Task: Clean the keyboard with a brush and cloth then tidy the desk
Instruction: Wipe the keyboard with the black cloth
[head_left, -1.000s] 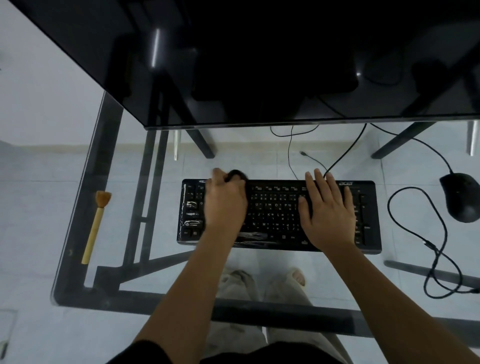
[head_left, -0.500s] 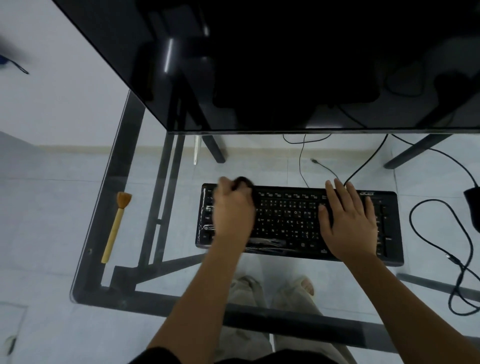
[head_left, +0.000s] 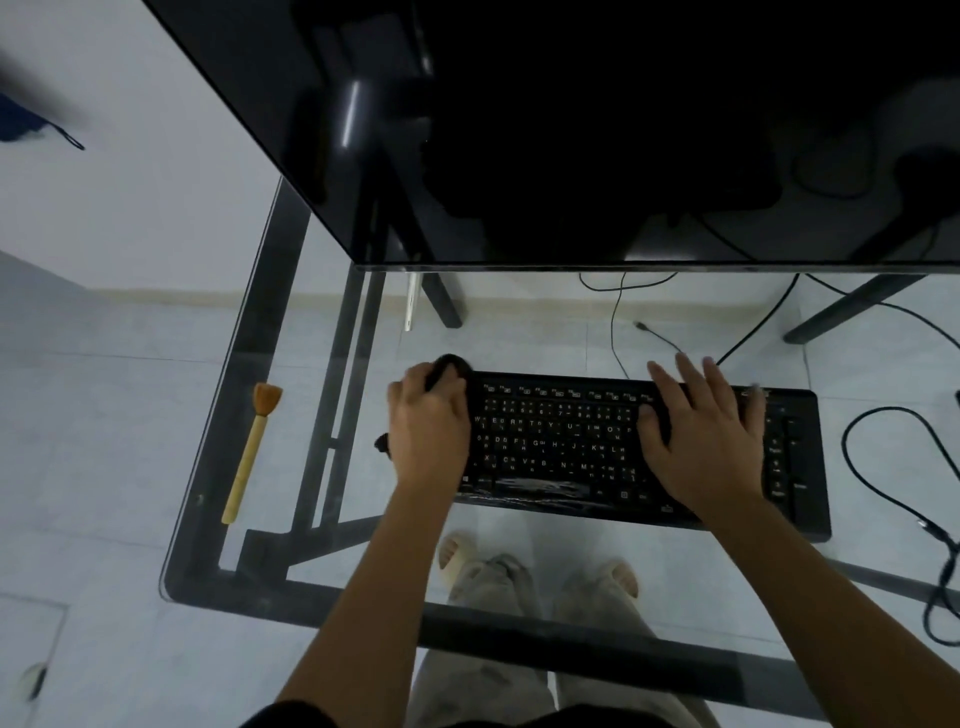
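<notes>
While the left hand (head_left: 428, 426) is gripping a dark cloth (head_left: 451, 365) on the keyboard (head_left: 561, 441), the right hand (head_left: 706, 441) is lying flat on the keys, fingers spread. Left of both, the brush (head_left: 252, 452) is resting on the glass desk (head_left: 208, 577), pale floor tiles (head_left: 545, 332) showing through; a black monitor (head_left: 623, 130) is standing beyond.

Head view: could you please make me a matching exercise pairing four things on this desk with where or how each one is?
Things:
1. brush
2. cloth
3. right hand
4. monitor

Places or states:
A. flat on the right half of the keyboard
B. lying untouched, left of the keyboard
C. dark, behind the keyboard
D. gripped in the left hand

Pairs: 1-B, 2-D, 3-A, 4-C
</notes>
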